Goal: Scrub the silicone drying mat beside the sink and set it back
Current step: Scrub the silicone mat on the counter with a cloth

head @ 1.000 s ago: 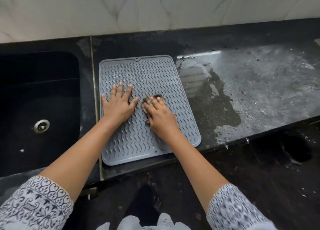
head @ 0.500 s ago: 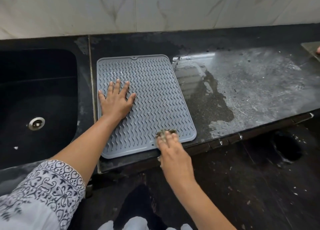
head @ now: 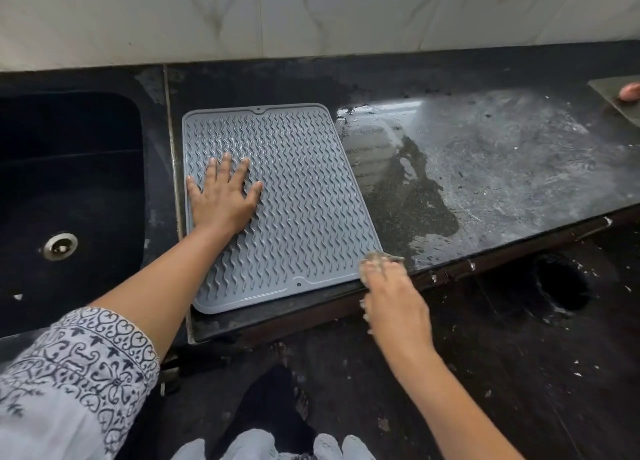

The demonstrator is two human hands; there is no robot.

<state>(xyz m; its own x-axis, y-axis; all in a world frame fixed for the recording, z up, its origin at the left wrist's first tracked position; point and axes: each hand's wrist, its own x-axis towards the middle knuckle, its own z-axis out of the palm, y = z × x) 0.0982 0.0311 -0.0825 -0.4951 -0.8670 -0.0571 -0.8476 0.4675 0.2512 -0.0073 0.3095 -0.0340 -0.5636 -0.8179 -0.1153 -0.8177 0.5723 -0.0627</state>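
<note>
Right hand curls its grip around a scrubber at the mat's near right corner, right on the desk edge. Left hand lies flat, fingers spread, pinning the mat beside the sink. Risk: the desk is wet, so a hard stroke could slide the mat over the edge. It's grey, wavy-ribbed, lying flat.

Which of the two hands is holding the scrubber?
The right hand, at the mat's near right corner by the counter edge, grips the scrubber. The left hand holds nothing; it lies flat, fingers spread, on the mat.
</note>
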